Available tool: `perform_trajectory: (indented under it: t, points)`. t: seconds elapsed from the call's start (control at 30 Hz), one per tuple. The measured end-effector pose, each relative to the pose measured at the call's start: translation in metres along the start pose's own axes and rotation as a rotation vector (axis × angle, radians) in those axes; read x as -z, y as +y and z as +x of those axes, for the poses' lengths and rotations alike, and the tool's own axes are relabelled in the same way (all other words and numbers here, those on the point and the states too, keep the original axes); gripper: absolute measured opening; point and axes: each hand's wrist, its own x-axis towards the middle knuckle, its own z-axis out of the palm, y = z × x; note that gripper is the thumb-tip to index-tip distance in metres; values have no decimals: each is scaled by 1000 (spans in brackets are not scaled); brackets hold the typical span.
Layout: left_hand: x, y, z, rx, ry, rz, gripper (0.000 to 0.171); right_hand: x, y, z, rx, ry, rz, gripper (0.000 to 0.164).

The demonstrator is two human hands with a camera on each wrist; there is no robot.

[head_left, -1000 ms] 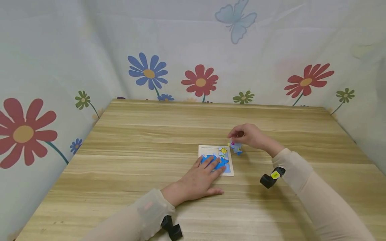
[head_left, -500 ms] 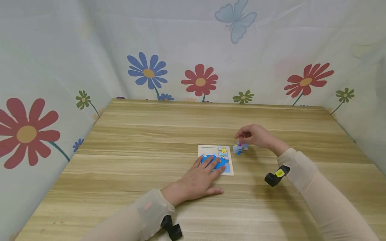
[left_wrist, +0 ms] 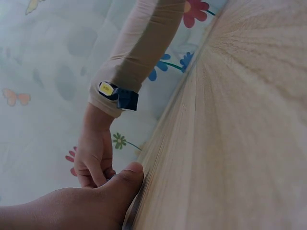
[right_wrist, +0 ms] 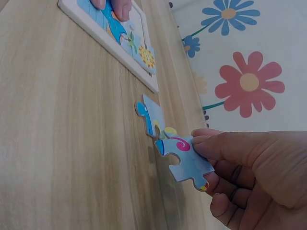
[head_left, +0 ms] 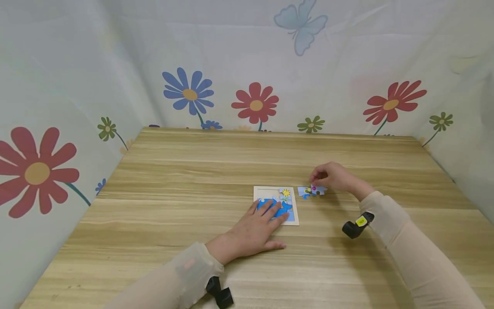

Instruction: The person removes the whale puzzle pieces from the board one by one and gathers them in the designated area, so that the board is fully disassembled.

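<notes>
My left hand (head_left: 254,234) rests with straight, spread fingers on a small jigsaw puzzle in a pale wooden frame (head_left: 296,218). Blue pieces show between its fingers, and a piece with a yellow sunflower (head_left: 286,193) lies at the frame's upper right. To the right of the frame, my right hand (head_left: 335,178) pinches a light-blue puzzle piece with a pink swirl (right_wrist: 184,155) between thumb and fingers. Another puzzle piece (right_wrist: 151,115), light blue with a darker blue edge, lies on the table between frame and held piece. The held piece is close to it; whether they touch I cannot tell.
The wood-grain table (head_left: 173,171) spreads around the puzzle. Behind it hangs a pale cloth backdrop (head_left: 227,47) with printed flowers and a butterfly. Each sleeve carries a black wrist camera, one at the left wrist (head_left: 221,292) and one at the right wrist (head_left: 356,225).
My right hand has moved to the right with the swirl piece, so more of the piece lying beside the frame shows. My left hand has stayed on the puzzle.
</notes>
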Motion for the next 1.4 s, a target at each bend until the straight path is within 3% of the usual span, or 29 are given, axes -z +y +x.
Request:
perform_trajectory:
  t: [0.47,0.87,1.2,1.4]
  points:
    - [0,0,0,8,-21,-11,74,-6,15,3,-35,-14,14,9]
    - [-1,0,0,4,-8,-7,74,-13,15,1,-77,55,-13,10]
    - [0,0,0,6,-23,-3,73,-16,15,-1,-71,107,-31,12]
    - [-1,-1,1,1,-4,0,73,-15,8,-3,-37,181,-14,13]
